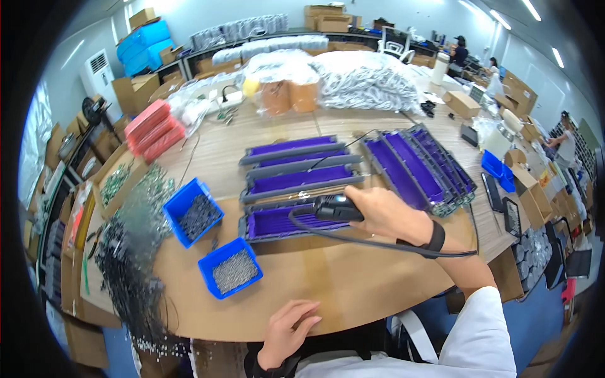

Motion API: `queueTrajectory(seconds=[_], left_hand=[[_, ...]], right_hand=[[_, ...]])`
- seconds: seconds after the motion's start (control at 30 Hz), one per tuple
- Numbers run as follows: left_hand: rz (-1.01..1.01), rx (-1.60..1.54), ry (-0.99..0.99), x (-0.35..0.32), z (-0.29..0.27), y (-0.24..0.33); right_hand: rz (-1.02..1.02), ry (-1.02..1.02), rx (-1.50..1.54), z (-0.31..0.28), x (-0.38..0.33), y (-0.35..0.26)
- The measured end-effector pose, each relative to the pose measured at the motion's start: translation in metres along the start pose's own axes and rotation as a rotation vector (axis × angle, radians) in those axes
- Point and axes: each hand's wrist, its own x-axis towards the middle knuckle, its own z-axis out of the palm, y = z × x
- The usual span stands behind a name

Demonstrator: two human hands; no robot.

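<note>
Head view: the right hand (pixel 384 214) is closed around a black power tool (pixel 337 208), its tip over the nearest purple tray (pixel 277 223). A black cable (pixel 378 242) trails from the tool under the wrist. The left hand (pixel 287 331) rests open and empty on the near edge of the surface (pixel 340 283). The tool looks rigid and moderately heavy; grip it at the body, not the cable. Beyond the right hand lie more purple trays (pixel 416 167); left of it, two blue bins (pixel 211 242) of small metal parts.

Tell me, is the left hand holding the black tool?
No, the left hand rests empty on the table edge; the right hand grips the black tool.
</note>
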Motion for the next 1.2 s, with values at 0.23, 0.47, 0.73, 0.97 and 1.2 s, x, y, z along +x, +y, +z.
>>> queueTrajectory(seconds=[0.23,0.47,0.73,0.97,1.2], left_hand=[[0.018,0.078,0.108,-0.017,-0.029,0.009],[-0.024,0.358,0.496,-0.041,-0.108,0.024],[-0.111,0.877,0.762,-0.043,-0.217,0.005],[-0.405,1.398,0.524,-0.016,-0.246,-0.022],[-0.554,1.504,0.468,-0.003,-0.245,-0.028]], right_hand=[[-0.183,0.001,-0.241,0.048,0.005,-0.024],[-0.144,-0.038,-0.332,0.013,-0.063,-0.055],[-0.127,-0.091,-0.211,0.012,-0.121,-0.071],[-0.309,-0.081,-0.206,0.016,-0.121,-0.083],[-0.341,-0.022,-0.185,0.027,-0.128,-0.077]])
